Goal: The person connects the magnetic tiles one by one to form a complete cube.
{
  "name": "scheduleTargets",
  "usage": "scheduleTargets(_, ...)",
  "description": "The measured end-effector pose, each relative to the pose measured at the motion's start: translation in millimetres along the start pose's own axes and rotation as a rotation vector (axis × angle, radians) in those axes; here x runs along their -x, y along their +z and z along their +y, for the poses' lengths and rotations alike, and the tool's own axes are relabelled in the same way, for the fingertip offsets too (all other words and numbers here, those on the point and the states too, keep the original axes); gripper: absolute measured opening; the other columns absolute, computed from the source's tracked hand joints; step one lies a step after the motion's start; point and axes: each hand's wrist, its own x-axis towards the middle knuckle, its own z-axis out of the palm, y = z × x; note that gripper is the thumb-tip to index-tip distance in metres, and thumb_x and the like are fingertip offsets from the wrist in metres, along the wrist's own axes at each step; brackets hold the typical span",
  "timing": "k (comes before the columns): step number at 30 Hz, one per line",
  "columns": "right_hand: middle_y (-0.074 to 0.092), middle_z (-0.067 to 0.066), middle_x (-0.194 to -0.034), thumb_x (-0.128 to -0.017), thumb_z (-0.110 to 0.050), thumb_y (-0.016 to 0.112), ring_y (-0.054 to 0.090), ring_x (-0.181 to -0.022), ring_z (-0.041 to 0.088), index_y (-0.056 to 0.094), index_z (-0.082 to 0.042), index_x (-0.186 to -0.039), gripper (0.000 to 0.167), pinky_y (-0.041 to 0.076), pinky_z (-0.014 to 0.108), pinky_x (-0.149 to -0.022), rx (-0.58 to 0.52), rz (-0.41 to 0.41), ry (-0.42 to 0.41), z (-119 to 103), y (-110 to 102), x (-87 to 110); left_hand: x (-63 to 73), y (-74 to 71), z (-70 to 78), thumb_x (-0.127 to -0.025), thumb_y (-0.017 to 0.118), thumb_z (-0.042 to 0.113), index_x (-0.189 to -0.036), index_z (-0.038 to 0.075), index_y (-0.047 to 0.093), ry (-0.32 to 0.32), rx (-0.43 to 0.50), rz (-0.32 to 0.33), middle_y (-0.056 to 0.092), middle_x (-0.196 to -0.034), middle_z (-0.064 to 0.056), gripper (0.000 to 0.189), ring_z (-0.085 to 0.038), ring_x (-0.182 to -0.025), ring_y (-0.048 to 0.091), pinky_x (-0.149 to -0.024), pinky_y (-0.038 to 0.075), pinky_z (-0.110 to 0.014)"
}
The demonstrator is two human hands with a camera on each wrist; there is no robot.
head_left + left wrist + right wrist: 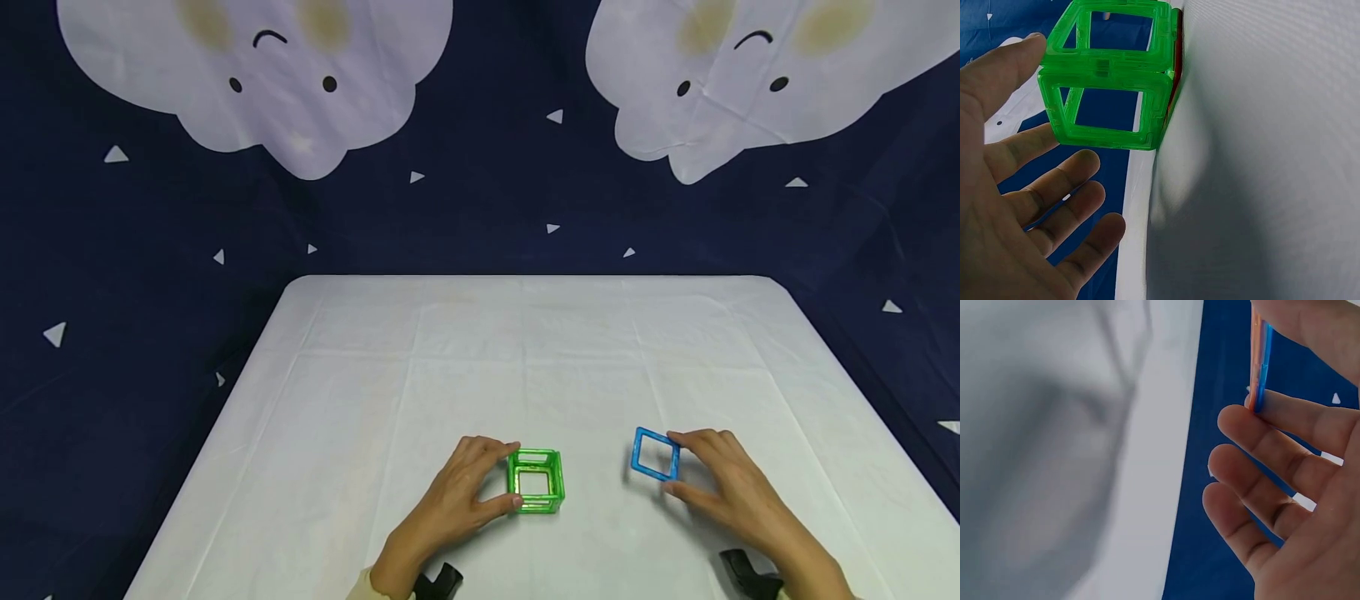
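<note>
My left hand [465, 483] holds a green cube [557, 479] of see-through magnetic tiles between thumb and index finger, the other fingers spread below it in the left wrist view. The cube sits at the table surface, and a thin red edge [1178, 56] shows along its table side. To the right, my right hand [723, 479] pinches a blue square magnetic tile [652, 473] by its right side, tilted and raised over the table. Edge-on in the right wrist view, an orange layer [1255, 356] lies flat against the blue one.
A white cloth covers the table [450, 333], with fold lines across it. Behind and beside it hangs a dark blue backdrop [480, 208] with white clouds and small triangles. Black wrist mounts [442, 582] show at both wrists.
</note>
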Motion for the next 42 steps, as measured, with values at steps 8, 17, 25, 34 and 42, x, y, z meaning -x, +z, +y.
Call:
scheduleTargets(8,0.06,-0.005,-0.108,-0.059,-0.029,0.087,0.041,-0.101,0.0,0.062,-0.013,-0.121,0.069,0.032,0.01,-0.083,-0.033,-0.007,-0.012,-18,1,-11.3,0.2,0.4,-0.2,-0.077,0.073,0.042,-0.133,0.019,0.053,0.006,0.003,0.006,0.057,-0.118,0.007,0.063,-0.008,-0.11,0.046,-0.091,0.044,-0.031)
scheduleTargets(17,0.06,-0.006,-0.108,-0.059,-0.03,0.087,0.043,-0.102,0.002,0.062,-0.013,-0.121,0.069,0.03,0.006,-0.087,-0.075,-0.001,-0.072,-33,9,-21.8,0.4,-0.3,0.2,-0.078,0.072,0.043,-0.133,0.019,0.053,0.006,-0.003,0.006,0.056,-0.118,0.007,0.063,-0.008,-0.111,0.046,-0.092,0.044,-0.031)
scheduleTargets(25,0.059,-0.008,-0.11,-0.062,-0.034,0.085,0.043,-0.103,0.002,0.061,-0.012,-0.122,0.068,0.035,0.014,-0.085,-0.101,-0.029,-0.12,-48,17,-31.4,0.2,-0.2,0.5,-0.078,0.071,0.046,-0.133,0.021,0.053,0.0,-0.016,0.006,0.056,-0.118,0.008,0.063,-0.007,-0.111,0.046,-0.092,0.044,-0.03)
scheduleTargets(34,0.06,-0.007,-0.111,-0.063,-0.033,0.085,0.044,-0.102,0.003,0.06,-0.012,-0.123,0.068,0.037,0.015,-0.083,-0.168,-0.024,-0.181,-60,24,-38.7,-0.7,-0.6,1.0,-0.077,0.073,0.042,-0.133,0.019,0.053,0.006,-0.017,0.01,0.057,-0.117,0.006,0.063,-0.008,-0.11,0.046,-0.092,0.044,-0.031)
scheduleTargets(42,0.06,-0.006,-0.112,-0.064,-0.033,0.084,0.046,-0.101,0.007,0.059,-0.012,-0.123,0.068,0.035,0.015,-0.087,-0.201,-0.006,-0.242,-70,33,-45.2,-0.7,0.1,0.7,-0.077,0.073,0.042,-0.133,0.018,0.053,0.012,-0.016,0.012,0.058,-0.117,0.005,0.064,-0.008,-0.109,0.046,-0.091,0.044,-0.03)
